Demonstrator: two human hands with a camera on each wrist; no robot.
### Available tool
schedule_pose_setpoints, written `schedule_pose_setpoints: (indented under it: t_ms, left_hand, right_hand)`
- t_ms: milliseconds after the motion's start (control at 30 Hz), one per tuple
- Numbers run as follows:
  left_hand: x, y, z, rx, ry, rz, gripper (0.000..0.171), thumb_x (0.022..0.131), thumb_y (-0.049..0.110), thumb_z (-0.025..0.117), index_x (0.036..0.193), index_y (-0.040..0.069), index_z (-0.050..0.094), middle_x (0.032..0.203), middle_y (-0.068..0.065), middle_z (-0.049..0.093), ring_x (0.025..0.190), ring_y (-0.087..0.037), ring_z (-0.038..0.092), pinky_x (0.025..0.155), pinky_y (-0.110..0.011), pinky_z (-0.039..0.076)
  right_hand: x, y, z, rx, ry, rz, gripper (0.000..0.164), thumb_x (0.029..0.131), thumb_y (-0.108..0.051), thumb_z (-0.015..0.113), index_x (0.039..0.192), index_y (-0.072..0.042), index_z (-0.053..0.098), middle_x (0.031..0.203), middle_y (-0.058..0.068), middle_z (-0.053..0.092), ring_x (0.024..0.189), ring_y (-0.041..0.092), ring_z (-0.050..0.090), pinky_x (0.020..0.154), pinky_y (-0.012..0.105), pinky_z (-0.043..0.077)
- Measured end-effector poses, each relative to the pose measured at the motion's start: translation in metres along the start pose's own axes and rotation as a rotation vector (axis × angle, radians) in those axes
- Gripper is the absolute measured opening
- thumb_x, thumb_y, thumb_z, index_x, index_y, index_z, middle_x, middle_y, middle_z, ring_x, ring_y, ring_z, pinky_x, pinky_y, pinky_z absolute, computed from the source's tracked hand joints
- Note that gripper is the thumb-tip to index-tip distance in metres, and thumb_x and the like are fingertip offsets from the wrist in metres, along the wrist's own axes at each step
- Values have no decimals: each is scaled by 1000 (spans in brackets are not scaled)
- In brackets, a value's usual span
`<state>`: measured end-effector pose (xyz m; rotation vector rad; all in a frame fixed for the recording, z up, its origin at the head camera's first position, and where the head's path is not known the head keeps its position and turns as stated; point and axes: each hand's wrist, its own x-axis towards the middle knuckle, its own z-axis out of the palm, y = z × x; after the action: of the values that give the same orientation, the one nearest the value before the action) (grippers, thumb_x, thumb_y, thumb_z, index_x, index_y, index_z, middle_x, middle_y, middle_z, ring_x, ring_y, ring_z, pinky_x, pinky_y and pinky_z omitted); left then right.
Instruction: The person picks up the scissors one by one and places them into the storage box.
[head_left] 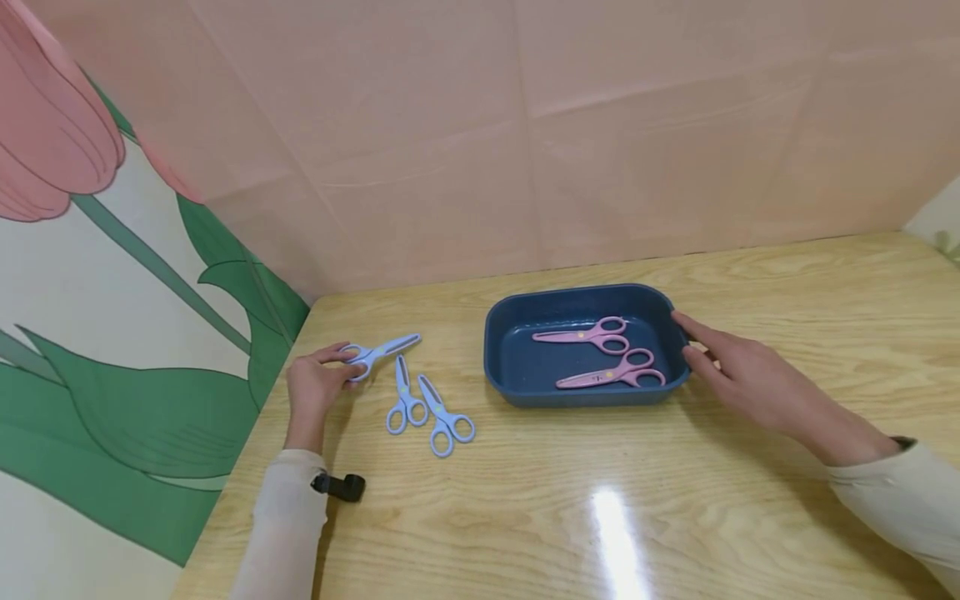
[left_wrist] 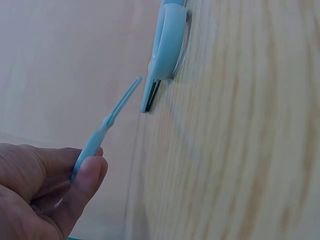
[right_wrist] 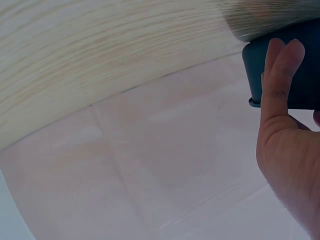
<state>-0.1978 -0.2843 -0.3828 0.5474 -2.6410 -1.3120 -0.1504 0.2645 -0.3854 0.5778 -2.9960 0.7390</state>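
In the head view, my left hand (head_left: 313, 385) pinches a pair of light blue scissors (head_left: 396, 344) by the finger loops, blades pointing right. The left wrist view shows these scissors (left_wrist: 112, 116) tilted, thumb on one side and fingers on the other. Two more blue scissors, one upright in view (head_left: 403, 393) and one slanted (head_left: 442, 417), lie on the table just right of that hand. My right hand (head_left: 761, 387) rests its fairly straight fingers against the right end of a dark blue tray (head_left: 517, 358). Inside lie two pink scissors, one behind (head_left: 592, 335), one in front (head_left: 611, 372).
The wood-grain table (head_left: 525, 517) meets a pink covered wall (head_left: 450, 167) at the back. A wall with painted tulips (head_left: 135, 400) borders the left edge. A small black device (head_left: 345, 487) is strapped at the left wrist.
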Motion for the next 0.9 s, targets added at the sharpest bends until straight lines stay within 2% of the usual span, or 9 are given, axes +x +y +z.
schedule_pose_setpoints:
  t_ms: [100,333,533,733,900]
  left_hand:
    - [0,1,1,-41,-5,-26,32,81,7,81,112,2,75,134,-7,65,54,5,65,61,-22,61]
    - [-3,9,0,-128,-29,-62,34,81,6,81,113,1,74,135,-6,64,53,-2,67,56,-21,59]
    - [-8,18,1,-170,-46,-26,33,82,7,80,113,-1,74,137,-5,64,56,-3,69,58,-23,60]
    - [-17,33,2,-186,-64,9,32,82,7,81,112,-2,74,136,-5,64,57,-5,71,58,-25,61]
    - [-23,42,2,-196,-100,45,32,81,6,81,112,-2,74,135,-5,64,59,-8,72,59,-26,61]
  right_hand:
    - [0,0,0,-1,5,-2,58,107,-31,42,159,-10,23,125,27,64,87,22,61,78,46,52]
    - [0,-1,-1,-20,16,-10,58,107,-30,42,158,-9,25,118,21,66,82,20,58,75,42,50]
    - [0,-2,-1,-14,13,-2,58,107,-31,42,158,-9,25,123,26,65,88,24,62,80,49,53]
    - [0,-1,-1,-10,-1,9,58,107,-32,41,158,-10,24,123,26,65,90,24,63,81,49,53]
    - [0,-1,-1,-5,2,4,58,107,-32,42,158,-10,24,125,28,64,96,29,66,86,58,53]
